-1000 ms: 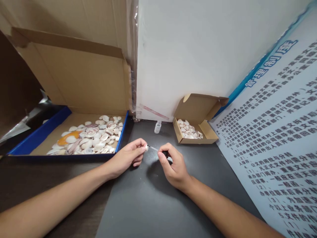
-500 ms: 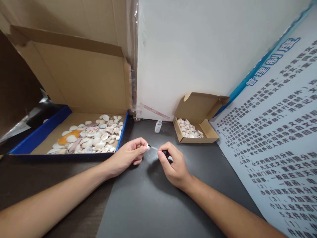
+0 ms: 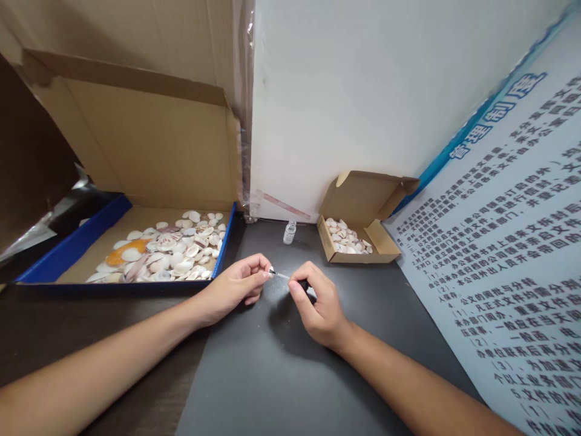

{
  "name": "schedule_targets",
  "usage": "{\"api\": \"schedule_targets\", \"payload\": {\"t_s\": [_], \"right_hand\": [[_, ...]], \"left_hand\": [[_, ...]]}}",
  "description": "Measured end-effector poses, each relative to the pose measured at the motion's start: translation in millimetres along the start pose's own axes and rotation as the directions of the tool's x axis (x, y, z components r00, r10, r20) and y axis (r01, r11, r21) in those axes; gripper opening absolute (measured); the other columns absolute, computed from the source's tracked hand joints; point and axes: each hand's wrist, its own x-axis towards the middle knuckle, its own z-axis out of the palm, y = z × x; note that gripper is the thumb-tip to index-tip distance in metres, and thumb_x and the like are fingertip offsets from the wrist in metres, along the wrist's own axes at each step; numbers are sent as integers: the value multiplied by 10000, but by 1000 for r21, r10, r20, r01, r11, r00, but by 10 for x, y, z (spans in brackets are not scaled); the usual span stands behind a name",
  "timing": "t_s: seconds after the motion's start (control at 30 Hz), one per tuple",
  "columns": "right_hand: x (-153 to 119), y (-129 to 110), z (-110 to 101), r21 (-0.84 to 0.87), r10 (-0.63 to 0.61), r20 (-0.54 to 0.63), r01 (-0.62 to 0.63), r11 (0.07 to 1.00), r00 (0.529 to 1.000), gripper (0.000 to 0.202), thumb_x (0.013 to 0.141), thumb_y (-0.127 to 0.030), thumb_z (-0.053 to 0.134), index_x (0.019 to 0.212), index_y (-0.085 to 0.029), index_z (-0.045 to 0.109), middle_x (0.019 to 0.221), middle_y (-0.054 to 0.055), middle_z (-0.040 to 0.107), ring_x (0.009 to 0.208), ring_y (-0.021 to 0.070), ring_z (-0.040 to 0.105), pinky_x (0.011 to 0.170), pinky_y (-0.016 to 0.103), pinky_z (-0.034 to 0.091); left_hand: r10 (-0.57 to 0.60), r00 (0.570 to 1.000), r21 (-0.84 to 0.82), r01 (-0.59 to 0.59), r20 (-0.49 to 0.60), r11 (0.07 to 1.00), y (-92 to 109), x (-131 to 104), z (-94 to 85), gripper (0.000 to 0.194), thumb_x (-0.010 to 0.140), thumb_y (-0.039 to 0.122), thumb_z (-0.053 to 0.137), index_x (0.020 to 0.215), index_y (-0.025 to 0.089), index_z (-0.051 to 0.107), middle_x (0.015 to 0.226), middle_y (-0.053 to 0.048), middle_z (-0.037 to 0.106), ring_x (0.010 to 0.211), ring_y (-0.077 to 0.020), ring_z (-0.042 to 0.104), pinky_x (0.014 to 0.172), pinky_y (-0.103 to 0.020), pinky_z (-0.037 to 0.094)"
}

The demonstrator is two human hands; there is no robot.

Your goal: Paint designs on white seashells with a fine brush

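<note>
Brushing a small shell (image 3: pixel 271 270), it seems; the next stroke calls for a steady pinch.
The left hand (image 3: pixel 240 281) pinches the shell at its fingertips; the right hand (image 3: pixel 318 303), grip curled around the black-handled brush (image 3: pixel 282 275), holds its tip at the shell, over the worktop (image 3: pixel 281 381).

The table over there is dark brown (image 3: pixel 82 321), with a grey mat (image 3: pixel 272 387) spread to the right. Towards its back edge, left to right, sit a big blue-sided box (image 3: pixel 77 239), a small clear bottle (image 3: pixel 289 234) and a little cardboard box (image 3: pixel 358 258).
</note>
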Motion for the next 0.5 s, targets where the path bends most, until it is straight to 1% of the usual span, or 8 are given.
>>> {"api": "schedule_targets", "payload": {"t_s": [0.13, 0.23, 0.3, 0.4, 0.5], "right_hand": [[-5, -7, -8, -11, 22, -38, -23, 1000, 999, 143, 950, -189, 459, 816, -204, 505, 739, 0, 495, 655, 139, 472, 594, 268, 390], [-4, -6, -3, -8, 5, 6, -5, 1000, 1000, 141, 953, -199, 461, 819, -207, 504, 744, 3, 497, 664, 143, 474, 602, 272, 395], [1, -5, 4, -19, 18, 36, -17, 1000, 999, 143, 961, -202, 458, 828, -205, 511, 757, 6, 506, 686, 145, 484, 624, 274, 399], [10, -1, 10, -26, 47, 37, -46, 999, 998, 156, 974, -194, 441, 836, -200, 514, 767, 7, 510, 705, 144, 489, 650, 273, 397], [11, 3, 7, -10, 36, 44, -36, 999, 998, 154, 976, -194, 445, 839, -200, 514, 772, 6, 506, 712, 144, 486, 658, 272, 394]], "left_hand": [[2, 1000, -2, -2, -1, 1000, 6, -3, 2, 281, 848, 394, 676, 841, 186, 488, 598, 101, 344, 476, -42, 248, 448, -184, 254], [2, 1000, -17, -2, -10, 1000, 11, -10, 6, 259, 848, 373, 667, 830, 189, 484, 592, 100, 336, 478, -47, 253, 449, -178, 268], [3, 1000, -27, -3, -22, 1000, 13, -16, 10, 227, 847, 345, 652, 824, 192, 485, 582, 98, 334, 478, -53, 264, 452, -178, 295], [2, 999, -33, -3, -40, 999, 19, -24, 17, 166, 846, 305, 619, 822, 193, 499, 557, 93, 340, 469, -64, 277, 456, -186, 343], [0, 999, -41, -2, -44, 999, 32, -27, 27, 154, 840, 301, 611, 818, 199, 498, 523, 94, 342, 459, -72, 281, 458, -193, 376]]}}
